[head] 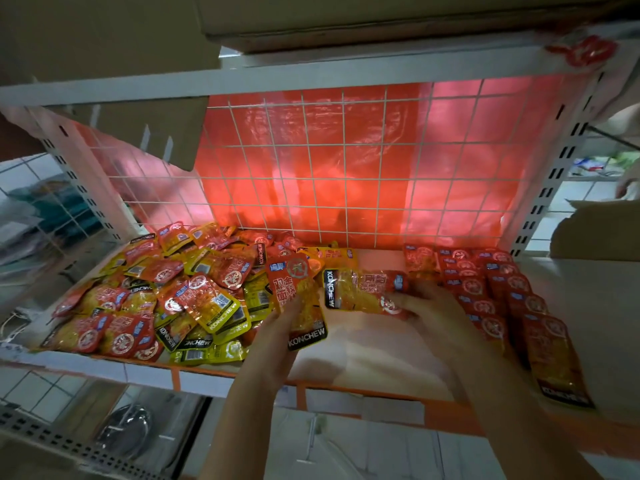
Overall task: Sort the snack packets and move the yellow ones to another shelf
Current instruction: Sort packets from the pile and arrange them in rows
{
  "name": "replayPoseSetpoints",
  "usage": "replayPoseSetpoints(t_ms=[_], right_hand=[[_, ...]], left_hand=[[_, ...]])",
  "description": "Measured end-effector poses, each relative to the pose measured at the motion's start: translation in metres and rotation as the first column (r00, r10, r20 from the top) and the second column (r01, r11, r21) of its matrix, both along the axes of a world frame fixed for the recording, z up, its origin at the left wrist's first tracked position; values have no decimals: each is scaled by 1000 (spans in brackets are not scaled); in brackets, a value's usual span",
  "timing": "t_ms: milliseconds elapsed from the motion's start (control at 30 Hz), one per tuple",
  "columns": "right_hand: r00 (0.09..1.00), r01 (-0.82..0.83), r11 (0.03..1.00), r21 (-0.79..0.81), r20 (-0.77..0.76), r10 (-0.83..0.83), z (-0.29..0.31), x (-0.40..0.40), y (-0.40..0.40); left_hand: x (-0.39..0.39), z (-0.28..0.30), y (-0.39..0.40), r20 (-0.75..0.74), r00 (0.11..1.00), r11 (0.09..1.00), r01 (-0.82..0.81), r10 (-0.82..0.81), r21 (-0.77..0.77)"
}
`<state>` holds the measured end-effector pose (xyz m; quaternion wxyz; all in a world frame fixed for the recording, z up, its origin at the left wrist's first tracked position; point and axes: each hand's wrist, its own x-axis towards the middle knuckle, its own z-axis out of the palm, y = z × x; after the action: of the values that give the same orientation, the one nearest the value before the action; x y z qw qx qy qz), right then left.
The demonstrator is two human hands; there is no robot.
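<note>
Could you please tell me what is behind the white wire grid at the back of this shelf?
Behind the wire grid hangs a red plastic sheet, glowing with light, and cardboard at the left. The sheet hides anything beyond.

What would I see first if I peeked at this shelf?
First you'd spot the glowing red plastic sheet behind the white wire grid at the back of the shelf. Next comes the big jumbled heap of red and yellow snack packets on the left, with neat rows of red packets on the right. In the middle, the left hand and the right hand each hold a packet.
</note>
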<state>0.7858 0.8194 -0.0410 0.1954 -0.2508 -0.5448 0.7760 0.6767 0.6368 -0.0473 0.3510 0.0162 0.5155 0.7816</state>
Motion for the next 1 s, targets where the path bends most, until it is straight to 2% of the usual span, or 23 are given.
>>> replayPoseSetpoints(t_ms=[100,233,333,433,633,800,1000], right_hand=[[998,69,975,-211,8,-69,4,2,4],[992,116,859,-498,17,-124,5,5,4],[985,168,777,-607,76,-153,3,8,0],[987,141,750,-647,36,-154,3,10,-3],[992,90,767,-635,-8,-122,7,11,-6],[999,-15,846,-533,-37,-6,12,19,-9],[994,-111,946,-306,-15,112,3,33,-2]], left_hand=[[3,0,0,-108,994,998,-11,4,-65],[9,2,2,-206,977,995,32,-51,-92],[12,3,6,-213,975,995,52,-69,-86],[15,3,8,-206,976,994,47,-67,-98],[16,9,15,-165,986,993,9,-28,-115],[15,15,22,-201,980,988,-36,6,-148],[15,13,28,-243,970,981,-60,14,-186]])
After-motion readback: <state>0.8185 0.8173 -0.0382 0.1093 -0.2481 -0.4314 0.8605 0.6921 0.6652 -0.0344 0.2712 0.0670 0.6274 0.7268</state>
